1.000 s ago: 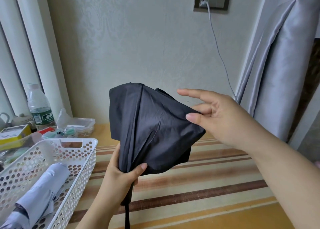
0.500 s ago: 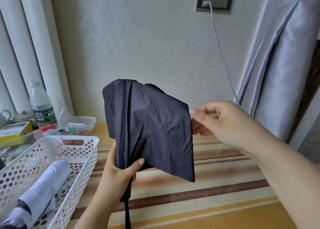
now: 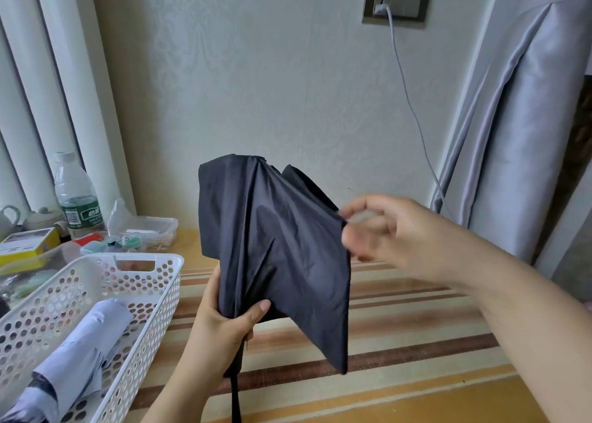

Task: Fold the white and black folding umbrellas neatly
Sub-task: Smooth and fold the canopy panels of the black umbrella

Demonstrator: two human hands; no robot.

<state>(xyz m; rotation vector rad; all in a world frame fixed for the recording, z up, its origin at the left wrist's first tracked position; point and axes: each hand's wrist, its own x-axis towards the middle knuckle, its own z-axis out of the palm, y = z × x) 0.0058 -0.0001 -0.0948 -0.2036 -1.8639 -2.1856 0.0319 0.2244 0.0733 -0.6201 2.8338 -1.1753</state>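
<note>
I hold the black umbrella (image 3: 272,249) upright in the air above the striped table (image 3: 416,326), its top pointing up toward the wall. My left hand (image 3: 224,323) is wrapped round the gathered base of the canopy where it meets the handle, thumb across the front, and that grip is firm. My right hand (image 3: 384,230) is at the outer edge of one loose panel, fingers curled in; it is blurred, so I cannot tell whether that grip really pinches the fabric or only brushes it.

The cloth looks thin, soft and light, probably a slick synthetic that will slide between fingertips. It creases wherever I pull and hangs limp in a long point below my right hand. The ribs underneath should be stiff but slender, so I judge they bend if I force a fold against them. The best places to take hold are the panel edges near a rib tip for flattening each flap, and the bundle at the base for turning and wrapping. The strap (image 3: 236,400) dangles beneath my left hand.

The white umbrella (image 3: 80,358) lies rolled in the white basket (image 3: 153,259) to my left.
</note>
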